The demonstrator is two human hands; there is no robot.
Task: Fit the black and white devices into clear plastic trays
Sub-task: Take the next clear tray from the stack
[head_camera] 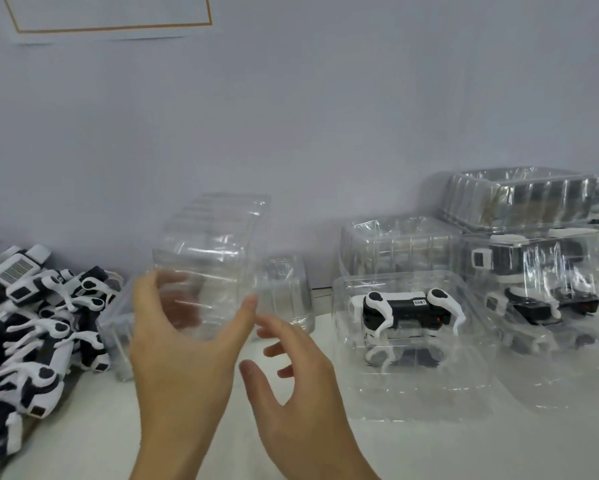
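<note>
Two hands up in front of me over the white table (94, 441). My left hand (184, 355) holds a clear plastic tray (208, 258) lifted off the surface: thumb curled round its near right edge, fingers wrapped behind the left side and showing blurred through the plastic. The tray is empty and tilted, its ribbed end pointing away toward the pale wall (291, 116). My right hand (291, 386) hangs just right of it, fingers spread and loosely bent, gripping nothing; the fingertips sit close to the left thumb, and I cannot tell whether they touch the tray. Heap of black and white devices (38, 327) lies at the left edge of the table, jumbled, some with barcode labels up. Right of centre, one device (409, 310) sits inside a filled tray (412, 341) resting on the table. Behind and right of it, more clear trays stacked (519, 202), several with devices in them. A further empty tray (284, 289) stands behind my hands, near the wall.
</note>
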